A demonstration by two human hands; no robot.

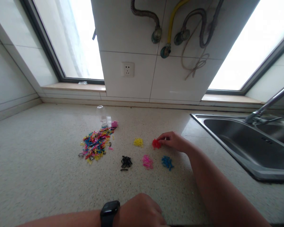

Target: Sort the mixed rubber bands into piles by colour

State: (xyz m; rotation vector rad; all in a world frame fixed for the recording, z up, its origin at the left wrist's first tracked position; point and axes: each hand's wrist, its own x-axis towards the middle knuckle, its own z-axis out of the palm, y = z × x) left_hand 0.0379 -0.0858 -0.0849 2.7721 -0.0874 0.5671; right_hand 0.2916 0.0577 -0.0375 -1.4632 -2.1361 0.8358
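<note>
A speckled counter (49, 183) met a tiled wall (130, 86). The right hand (174, 141) touched the far-right red bands (156, 143), fingertips drawn together; whether they pinched one, I could not tell. The near left hand (140, 209) seemed curled, its fingertips hidden. A light, low fingertip touch would probably keep that loose pile compact. No writing was legible.

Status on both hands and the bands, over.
Right hand: fingertips at red rubber-band pile, grip unclear. Left hand: near counter edge, grip hidden. Close by: yellow pile left, blue pile nearer.
</note>
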